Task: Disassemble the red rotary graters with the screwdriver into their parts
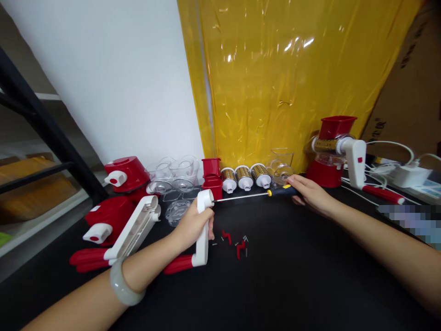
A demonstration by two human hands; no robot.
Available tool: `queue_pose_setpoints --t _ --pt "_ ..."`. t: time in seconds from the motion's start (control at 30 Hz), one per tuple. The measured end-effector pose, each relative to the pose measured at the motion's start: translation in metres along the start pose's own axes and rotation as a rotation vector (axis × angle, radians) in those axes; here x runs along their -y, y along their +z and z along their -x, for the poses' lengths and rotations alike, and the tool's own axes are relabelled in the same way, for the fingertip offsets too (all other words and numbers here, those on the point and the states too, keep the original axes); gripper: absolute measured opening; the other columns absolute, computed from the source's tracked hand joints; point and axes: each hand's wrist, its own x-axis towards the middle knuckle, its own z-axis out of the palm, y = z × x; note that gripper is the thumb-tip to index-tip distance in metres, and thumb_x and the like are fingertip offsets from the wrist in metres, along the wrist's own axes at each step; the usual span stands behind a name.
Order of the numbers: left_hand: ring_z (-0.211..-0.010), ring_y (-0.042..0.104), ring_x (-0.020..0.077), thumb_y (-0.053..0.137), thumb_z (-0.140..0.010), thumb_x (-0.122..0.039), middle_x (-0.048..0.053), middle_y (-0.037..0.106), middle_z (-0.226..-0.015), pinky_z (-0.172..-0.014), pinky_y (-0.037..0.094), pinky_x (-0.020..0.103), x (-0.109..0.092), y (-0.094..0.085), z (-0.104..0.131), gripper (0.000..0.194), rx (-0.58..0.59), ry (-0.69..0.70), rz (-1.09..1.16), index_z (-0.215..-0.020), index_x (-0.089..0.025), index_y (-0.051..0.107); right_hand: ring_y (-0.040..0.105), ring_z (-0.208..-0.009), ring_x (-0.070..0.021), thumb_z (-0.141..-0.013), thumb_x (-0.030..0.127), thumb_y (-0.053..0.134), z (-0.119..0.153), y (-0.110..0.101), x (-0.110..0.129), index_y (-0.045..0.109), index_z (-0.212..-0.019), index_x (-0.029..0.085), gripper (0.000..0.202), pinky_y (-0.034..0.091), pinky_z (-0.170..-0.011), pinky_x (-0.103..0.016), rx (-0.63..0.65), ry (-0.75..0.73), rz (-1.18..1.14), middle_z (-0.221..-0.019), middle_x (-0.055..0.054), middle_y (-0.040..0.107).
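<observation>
My left hand is wrapped round a white crank handle with a red grip, which stands on the black table. In my right hand is a screwdriver with a dark blue and yellow handle, held nearly level. Its long shaft reaches left to the round top end of the crank handle; the tip is at that end, and how deep it goes I cannot tell. Two small red clips and several small screws lie on the table just right of the crank handle.
More white crank handles lie at left beside red grater bases. Clear plastic parts, red hoppers and grater drums line the back. An assembled grater and white cables stand at right.
</observation>
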Motion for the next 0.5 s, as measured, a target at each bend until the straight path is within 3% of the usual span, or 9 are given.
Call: queue_pose_setpoints --t 0.13,0.27,0.37,0.5 --pt "-0.035 0.053 0.0144 0.053 -0.066 -0.026 -0.010 0.052 -0.048 -0.039 0.044 0.025 0.004 0.003 0.004 0.025 0.027 -0.020 0.001 -0.088 -0.022 0.040 0.048 -0.052 -0.0078 -0.073 0.041 0.077 0.003 0.001 0.005 0.055 -0.088 0.024 0.031 0.042 -0.052 -0.023 -0.017 0.022 -0.249 -0.068 0.006 0.054" --pt "-0.033 0.051 0.0141 0.053 -0.064 -0.025 -0.011 0.051 -0.046 -0.036 0.043 0.025 0.004 0.006 0.006 0.027 0.045 -0.054 -0.010 -0.087 -0.022 0.039 0.056 -0.065 -0.0119 -0.069 0.032 0.077 0.004 -0.001 0.007 0.059 -0.087 0.024 0.027 0.047 -0.057 -0.026 -0.021 0.006 -0.273 -0.079 0.002 0.058" --pt "-0.033 0.052 0.0139 0.053 -0.063 -0.025 -0.011 0.050 -0.047 -0.036 0.044 0.025 0.004 0.006 0.005 0.027 0.031 -0.064 0.000 -0.086 -0.023 0.039 0.058 -0.061 -0.0140 -0.074 0.044 0.071 0.002 -0.005 0.001 0.059 -0.084 0.022 0.027 0.048 -0.057 -0.029 0.019 -0.019 -0.187 -0.072 0.000 0.060" --pt "-0.033 0.050 0.0131 0.052 -0.062 -0.026 -0.011 0.050 -0.047 -0.035 0.043 0.024 0.007 0.005 0.003 0.027 0.008 -0.069 0.014 -0.085 -0.023 0.038 0.050 -0.044 -0.0136 -0.086 0.067 0.047 -0.001 -0.009 -0.007 0.058 -0.082 0.021 0.048 0.041 -0.047 -0.027 -0.016 0.013 0.105 -0.049 0.001 0.053"
